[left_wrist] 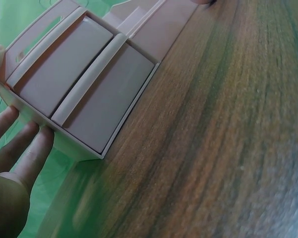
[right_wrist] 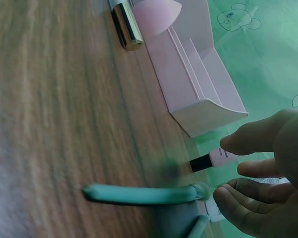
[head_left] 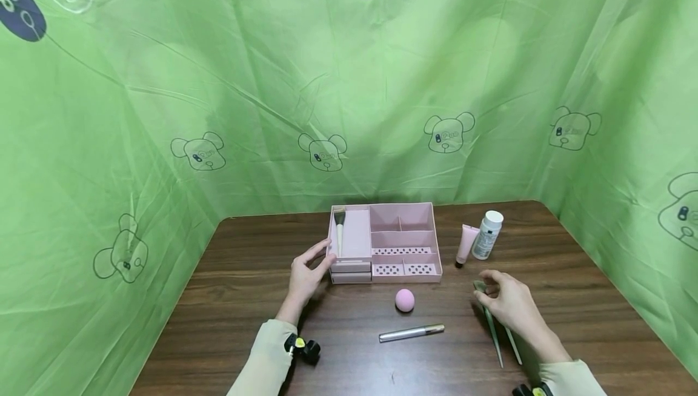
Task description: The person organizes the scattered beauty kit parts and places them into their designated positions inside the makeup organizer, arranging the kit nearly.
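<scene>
Both hands are at work on the brown wooden counter (head_left: pixel 245 299). The left hand (head_left: pixel 305 275), fingers spread and loosely extended, rests its fingertips on the left side of a pink organizer (head_left: pixel 357 232), thumb at its edge. The organizer stands near the middle of the counter's back edge (a dark-bristled brush (head_left: pixel 340 232) lies in its left tray). The right hand (head_left: pixel 511 299) is half open, fingers curved with a gap to the thumb, over two green brushes (head_left: pixel 494 332) towards the counter's right edge; whether it touches them I cannot tell. Nearer the back right corner, a pink tube (head_left: pixel 467 243) stands beside a white bottle (head_left: pixel 488 235). A pink sponge (head_left: pixel 405 300) and a silver tube (head_left: pixel 411 333) lie in front of the organizer.
</scene>
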A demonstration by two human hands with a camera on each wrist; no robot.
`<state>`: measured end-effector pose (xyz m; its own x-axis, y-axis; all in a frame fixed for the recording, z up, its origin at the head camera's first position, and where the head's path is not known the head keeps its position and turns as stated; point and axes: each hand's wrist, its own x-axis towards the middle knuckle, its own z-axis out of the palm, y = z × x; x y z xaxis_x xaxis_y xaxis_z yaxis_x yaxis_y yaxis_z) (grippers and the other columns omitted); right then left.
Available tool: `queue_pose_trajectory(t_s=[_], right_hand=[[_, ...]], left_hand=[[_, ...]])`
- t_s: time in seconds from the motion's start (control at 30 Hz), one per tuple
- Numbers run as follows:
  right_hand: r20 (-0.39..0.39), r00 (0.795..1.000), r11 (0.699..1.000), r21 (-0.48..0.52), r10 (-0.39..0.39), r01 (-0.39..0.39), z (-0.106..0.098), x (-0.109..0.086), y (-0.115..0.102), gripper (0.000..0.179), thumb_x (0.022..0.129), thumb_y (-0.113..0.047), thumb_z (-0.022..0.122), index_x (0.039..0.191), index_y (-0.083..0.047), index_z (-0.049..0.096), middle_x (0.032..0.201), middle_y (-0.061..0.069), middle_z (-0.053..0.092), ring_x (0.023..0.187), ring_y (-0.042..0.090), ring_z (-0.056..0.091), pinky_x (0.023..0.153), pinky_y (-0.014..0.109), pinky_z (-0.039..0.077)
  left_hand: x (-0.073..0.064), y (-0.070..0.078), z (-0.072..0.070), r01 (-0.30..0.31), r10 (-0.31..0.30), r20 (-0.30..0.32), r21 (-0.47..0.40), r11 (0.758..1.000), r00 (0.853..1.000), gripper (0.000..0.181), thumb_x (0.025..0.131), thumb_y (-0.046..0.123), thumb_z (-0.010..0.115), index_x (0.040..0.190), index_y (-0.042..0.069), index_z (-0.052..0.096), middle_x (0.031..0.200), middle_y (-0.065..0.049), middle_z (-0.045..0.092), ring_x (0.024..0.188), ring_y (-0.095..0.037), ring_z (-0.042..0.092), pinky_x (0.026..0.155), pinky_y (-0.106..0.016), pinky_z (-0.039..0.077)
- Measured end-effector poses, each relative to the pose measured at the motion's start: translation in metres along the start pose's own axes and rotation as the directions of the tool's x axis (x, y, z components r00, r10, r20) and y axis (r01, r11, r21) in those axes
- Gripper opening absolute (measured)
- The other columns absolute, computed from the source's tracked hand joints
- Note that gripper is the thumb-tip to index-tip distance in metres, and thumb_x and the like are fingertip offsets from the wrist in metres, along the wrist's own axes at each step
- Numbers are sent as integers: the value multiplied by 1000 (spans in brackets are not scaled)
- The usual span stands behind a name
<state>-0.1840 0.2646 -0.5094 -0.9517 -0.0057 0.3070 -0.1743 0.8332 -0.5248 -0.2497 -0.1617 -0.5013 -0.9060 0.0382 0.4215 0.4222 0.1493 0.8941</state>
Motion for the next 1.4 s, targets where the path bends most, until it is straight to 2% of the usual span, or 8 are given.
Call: queue_pose_trajectory(t_s=[0.1,0.3,0.43,0.53,0.7,0.9,1.2,1.4], right_hand=[[3,1000,1000,0,-16,16,2,-2,-1,39,75,-13,80,108,1,66,91,14,71,71,20,69,63,31,56],[12,1000,999,-30,-27,27,4,-5,-5,37,74,-12,80,106,1,66,88,11,70,70,20,68,66,38,56],[48,998,998,-47,-29,32,6,-7,-6,35,73,-10,79,104,1,67,88,12,71,72,21,68,81,50,47],[58,998,997,-68,-32,36,7,-7,-6,34,73,-10,78,104,1,67,87,11,71,73,23,69,84,54,39],[63,997,994,-100,-36,42,10,-9,-5,36,69,-8,79,102,0,68,84,10,70,70,21,68,81,50,42],[162,987,992,-118,-14,33,11,-9,-7,33,67,-6,78,99,-1,68,80,6,64,70,17,62,61,35,52],[161,987,983,-182,7,23,12,-8,-11,25,68,-8,77,92,-5,69,73,2,63,68,25,61,60,49,49],[159,987,984,-179,3,26,12,-6,-11,23,68,-7,76,90,-5,69,71,1,63,66,24,60,58,47,48]], left_hand=[[0,-1,0,-2,2,-1,-17,1000,1000,39,87,8,73,122,-6,64,127,-20,63,112,-42,61,98,-61,44],[0,-3,1,-11,11,-12,-2,1000,1000,39,86,7,74,121,-5,65,126,-20,64,112,-40,62,97,-57,47],[0,-3,1,-15,15,-14,-1,1000,1000,39,86,7,74,121,-5,65,126,-20,64,111,-40,62,97,-58,46],[1,-4,1,-12,12,-13,-11,1000,1000,39,86,7,74,122,-6,65,126,-20,64,112,-39,62,99,-60,44],[0,-5,2,4,-4,-17,-7,1000,1000,39,86,7,74,122,-5,65,127,-19,64,113,-36,62,99,-59,44],[-1,-6,1,11,-12,-16,-25,1000,1000,40,86,9,74,123,-4,64,127,-19,64,114,-38,61,99,-58,45],[-2,-9,1,4,-4,-13,-49,999,1000,40,86,9,74,123,-4,65,127,-18,64,114,-42,60,98,-62,43],[0,-7,1,-9,9,-14,-26,1000,1000,40,86,7,74,122,-7,64,126,-23,63,113,-43,60,97,-58,45]])
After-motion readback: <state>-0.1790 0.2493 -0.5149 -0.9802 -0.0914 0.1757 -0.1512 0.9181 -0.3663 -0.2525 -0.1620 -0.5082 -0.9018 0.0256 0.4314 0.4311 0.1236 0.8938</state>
